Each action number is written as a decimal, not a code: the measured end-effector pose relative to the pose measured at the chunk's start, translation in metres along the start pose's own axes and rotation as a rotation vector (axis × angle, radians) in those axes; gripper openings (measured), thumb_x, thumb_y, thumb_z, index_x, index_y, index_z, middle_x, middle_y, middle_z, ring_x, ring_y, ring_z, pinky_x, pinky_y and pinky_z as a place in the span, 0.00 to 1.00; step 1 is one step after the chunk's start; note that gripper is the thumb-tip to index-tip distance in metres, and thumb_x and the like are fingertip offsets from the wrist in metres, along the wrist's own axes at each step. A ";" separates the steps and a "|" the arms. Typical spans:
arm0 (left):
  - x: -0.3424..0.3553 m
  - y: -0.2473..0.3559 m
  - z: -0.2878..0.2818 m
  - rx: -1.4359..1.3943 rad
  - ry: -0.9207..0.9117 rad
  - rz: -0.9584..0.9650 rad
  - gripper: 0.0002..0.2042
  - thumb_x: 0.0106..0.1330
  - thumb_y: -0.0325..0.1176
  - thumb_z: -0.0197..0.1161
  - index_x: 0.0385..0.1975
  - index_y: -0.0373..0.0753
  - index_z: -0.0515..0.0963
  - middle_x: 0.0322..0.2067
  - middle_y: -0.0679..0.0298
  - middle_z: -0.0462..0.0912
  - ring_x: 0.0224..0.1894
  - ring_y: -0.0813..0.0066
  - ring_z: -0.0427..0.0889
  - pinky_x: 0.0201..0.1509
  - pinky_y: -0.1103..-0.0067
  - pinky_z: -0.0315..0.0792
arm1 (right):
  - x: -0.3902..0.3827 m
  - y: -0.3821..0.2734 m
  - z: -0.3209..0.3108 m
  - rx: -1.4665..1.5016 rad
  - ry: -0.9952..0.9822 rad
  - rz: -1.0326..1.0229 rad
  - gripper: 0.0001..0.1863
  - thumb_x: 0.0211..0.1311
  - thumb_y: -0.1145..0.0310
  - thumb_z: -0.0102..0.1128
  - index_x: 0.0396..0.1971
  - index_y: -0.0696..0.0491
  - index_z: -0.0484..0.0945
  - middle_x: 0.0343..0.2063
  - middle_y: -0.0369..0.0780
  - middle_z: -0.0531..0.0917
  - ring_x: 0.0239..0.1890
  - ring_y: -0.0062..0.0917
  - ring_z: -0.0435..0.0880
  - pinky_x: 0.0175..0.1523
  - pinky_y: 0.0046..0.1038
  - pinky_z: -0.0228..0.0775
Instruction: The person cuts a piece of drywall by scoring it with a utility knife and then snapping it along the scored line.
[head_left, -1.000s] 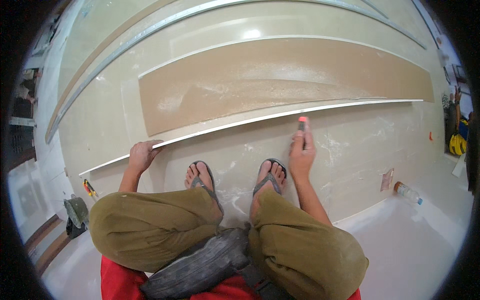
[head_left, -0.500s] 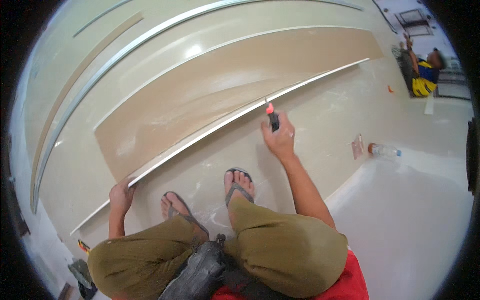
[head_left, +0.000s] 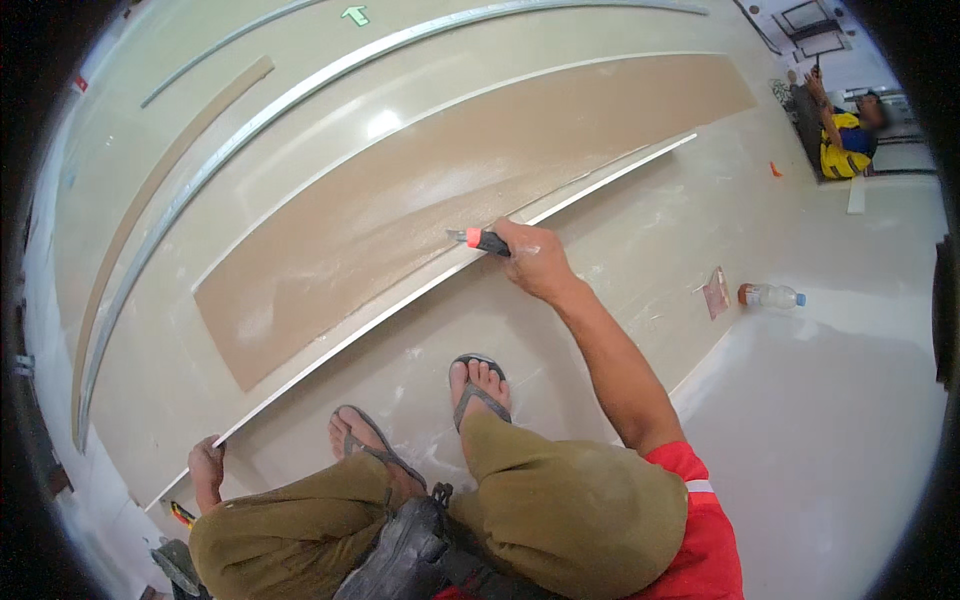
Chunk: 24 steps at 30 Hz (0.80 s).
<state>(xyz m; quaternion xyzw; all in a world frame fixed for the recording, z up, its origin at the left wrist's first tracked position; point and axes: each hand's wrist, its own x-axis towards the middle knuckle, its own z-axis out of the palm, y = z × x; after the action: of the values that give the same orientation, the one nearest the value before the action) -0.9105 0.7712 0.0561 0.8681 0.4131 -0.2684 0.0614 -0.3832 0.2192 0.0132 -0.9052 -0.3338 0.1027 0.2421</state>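
Observation:
My right hand (head_left: 537, 262) is closed round a utility knife (head_left: 487, 241) with a black handle and a pinkish-red front. Its metal tip points left, over the near edge of a long brown sheet (head_left: 350, 240) on the floor. A long, thin white strip (head_left: 380, 318) runs diagonally along that near edge, passing by the knife hand. Down at the strip's near left end, my left hand (head_left: 207, 466) grips it, fingers partly hidden. Whether the blade touches the sheet, I cannot tell.
Beyond the sheet lie a long grey metal channel (head_left: 290, 95) and a narrow tan strip (head_left: 150, 190). A bottle (head_left: 772, 296) lies to the right beside a small pinkish piece (head_left: 716, 294). Another person (head_left: 848, 140) sits at the far right. My sandalled feet (head_left: 480, 388) are close to the strip.
My right hand has moved left, and the knife has swung from pointing away to pointing left. My left hand has slid down-left toward the strip's end, and the strip has shifted slightly nearer.

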 end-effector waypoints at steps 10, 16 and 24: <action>-0.021 0.241 -0.030 -0.183 -0.045 0.604 0.26 0.65 0.40 0.74 0.63 0.44 0.81 0.54 0.50 0.87 0.55 0.46 0.86 0.61 0.60 0.78 | -0.028 -0.095 0.045 0.100 -0.048 0.024 0.09 0.60 0.76 0.61 0.38 0.52 0.72 0.28 0.48 0.84 0.37 0.51 0.87 0.41 0.50 0.77; -0.007 0.246 -0.007 -0.166 0.043 0.767 0.20 0.71 0.36 0.68 0.62 0.52 0.80 0.46 0.53 0.89 0.44 0.47 0.88 0.46 0.59 0.81 | -0.039 -0.107 0.051 0.211 0.025 0.037 0.11 0.65 0.67 0.70 0.42 0.51 0.77 0.29 0.45 0.86 0.34 0.46 0.87 0.39 0.47 0.77; -0.004 0.254 -0.007 -0.165 0.014 0.695 0.14 0.73 0.37 0.65 0.57 0.51 0.84 0.37 0.53 0.90 0.39 0.45 0.87 0.43 0.58 0.80 | -0.075 0.013 -0.014 0.670 0.383 0.596 0.23 0.82 0.51 0.55 0.65 0.50 0.76 0.35 0.39 0.83 0.27 0.21 0.75 0.34 0.27 0.72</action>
<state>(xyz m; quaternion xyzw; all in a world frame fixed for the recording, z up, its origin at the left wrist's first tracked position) -0.7189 0.6056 0.0350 0.9507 0.1139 -0.1912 0.2159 -0.4279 0.1563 0.0202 -0.8363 0.0421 0.1008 0.5373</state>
